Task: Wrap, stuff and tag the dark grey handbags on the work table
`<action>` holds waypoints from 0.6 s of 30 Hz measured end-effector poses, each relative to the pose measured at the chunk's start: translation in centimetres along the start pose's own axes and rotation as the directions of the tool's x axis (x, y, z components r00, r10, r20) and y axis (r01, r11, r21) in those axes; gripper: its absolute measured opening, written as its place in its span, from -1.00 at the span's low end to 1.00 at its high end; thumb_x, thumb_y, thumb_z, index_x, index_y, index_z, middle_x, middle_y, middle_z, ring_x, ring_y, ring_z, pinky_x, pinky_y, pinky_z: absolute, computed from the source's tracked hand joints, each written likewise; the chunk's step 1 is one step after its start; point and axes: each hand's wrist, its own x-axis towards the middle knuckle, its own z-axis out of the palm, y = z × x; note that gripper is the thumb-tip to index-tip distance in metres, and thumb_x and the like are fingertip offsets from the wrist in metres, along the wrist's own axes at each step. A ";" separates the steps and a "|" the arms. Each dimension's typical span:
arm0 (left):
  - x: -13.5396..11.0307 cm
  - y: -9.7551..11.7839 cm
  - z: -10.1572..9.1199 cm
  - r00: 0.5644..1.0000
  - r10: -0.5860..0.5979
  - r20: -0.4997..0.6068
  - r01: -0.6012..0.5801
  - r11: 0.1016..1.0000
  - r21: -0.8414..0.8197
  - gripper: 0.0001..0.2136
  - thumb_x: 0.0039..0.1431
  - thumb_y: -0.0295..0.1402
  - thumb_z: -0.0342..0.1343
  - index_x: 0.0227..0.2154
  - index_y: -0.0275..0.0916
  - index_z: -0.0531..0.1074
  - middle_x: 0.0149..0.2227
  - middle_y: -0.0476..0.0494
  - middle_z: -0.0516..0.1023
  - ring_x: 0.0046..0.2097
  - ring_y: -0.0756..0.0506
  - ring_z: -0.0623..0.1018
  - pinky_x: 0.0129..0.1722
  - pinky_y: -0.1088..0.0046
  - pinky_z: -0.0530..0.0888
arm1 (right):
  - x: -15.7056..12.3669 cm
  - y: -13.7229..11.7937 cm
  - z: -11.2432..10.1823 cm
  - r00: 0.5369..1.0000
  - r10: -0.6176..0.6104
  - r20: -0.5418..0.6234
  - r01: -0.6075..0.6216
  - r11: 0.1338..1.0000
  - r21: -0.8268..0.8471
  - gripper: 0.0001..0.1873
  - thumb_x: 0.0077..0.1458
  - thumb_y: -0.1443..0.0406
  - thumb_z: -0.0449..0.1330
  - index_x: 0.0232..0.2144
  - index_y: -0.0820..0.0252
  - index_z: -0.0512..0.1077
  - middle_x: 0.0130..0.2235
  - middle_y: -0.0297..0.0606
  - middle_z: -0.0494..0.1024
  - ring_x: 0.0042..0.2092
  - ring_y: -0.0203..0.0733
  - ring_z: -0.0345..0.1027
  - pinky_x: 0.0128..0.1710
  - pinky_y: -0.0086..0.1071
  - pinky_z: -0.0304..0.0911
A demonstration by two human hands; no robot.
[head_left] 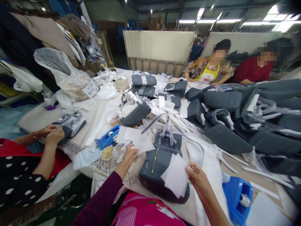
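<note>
A grey handbag [155,169] with a gold zip lies on the table in front of me. My right hand [199,179] pinches a white sheet of paper [176,176] that rests over the bag's right side. My left hand [130,155], in a purple sleeve, grips the edge of other white paper sheets [136,139] lying left of the bag. A second grey bag [167,142] with wrapped handles sits just behind the first.
A blue tape dispenser [238,195] stands at my right, another blue one [107,138] at the left with a small cup [107,153]. A person in a dotted sleeve [50,136] handles a bag at the left. Two people sit at the far side. Grey bags [235,125] pile right.
</note>
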 end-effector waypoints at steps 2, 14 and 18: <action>1.0 0.5 0.3 0.996 0.089 -0.021 -0.087 0.993 0.082 -0.65 -0.19 -0.52 0.11 -0.24 -0.21 0.30 -0.45 0.03 0.36 -0.41 -0.05 0.43 -0.40 0.44 0.39 | -0.4 0.3 -0.6 1.000 0.000 -0.029 0.001 1.000 0.019 -0.67 -0.10 0.16 0.39 -0.37 0.16 0.37 -0.49 -0.40 0.41 -0.47 -0.34 0.20 -0.49 -0.49 0.08; 7.1 5.4 -6.4 0.876 0.482 -0.032 -0.300 0.594 0.746 -0.61 -0.22 -0.59 0.04 -0.21 -0.37 0.43 -0.12 -0.29 0.45 0.02 -0.36 0.35 0.04 0.01 0.28 | -0.3 -0.2 -5.3 0.973 -0.042 -0.225 0.087 0.977 0.195 -0.62 -0.27 0.22 0.47 -0.39 0.17 0.42 -0.42 -0.36 0.52 -0.44 -0.33 0.34 -0.44 -0.47 0.25; 4.7 4.6 -3.4 0.784 0.612 0.103 -0.415 0.394 0.820 -0.65 0.00 -0.40 0.03 -0.11 -0.35 0.43 0.08 -0.41 0.33 0.15 -0.43 0.26 0.12 -0.11 0.21 | -0.1 -0.4 -7.0 0.941 -0.088 -0.326 0.158 0.968 0.194 -0.61 -0.31 0.23 0.48 -0.42 0.17 0.40 -0.47 -0.41 0.48 -0.47 -0.36 0.29 -0.45 -0.47 0.21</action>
